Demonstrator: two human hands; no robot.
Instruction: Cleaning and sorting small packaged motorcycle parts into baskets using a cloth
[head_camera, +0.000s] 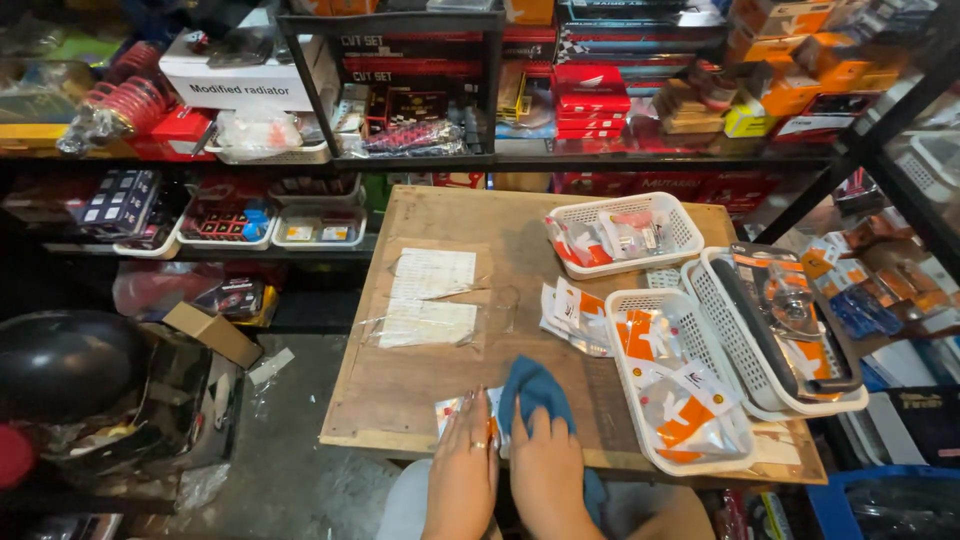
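Three white baskets (625, 235) crowd the wooden table (450, 330).

Packet (452, 412) mostly under hands

A small parts shop or stockroom. Dark metal shelves (400, 155) at the far side are crammed with boxed spares and red coil springs (125, 100). On the wooden table (450, 370), white plastic baskets (690, 440) hold bagged parts.
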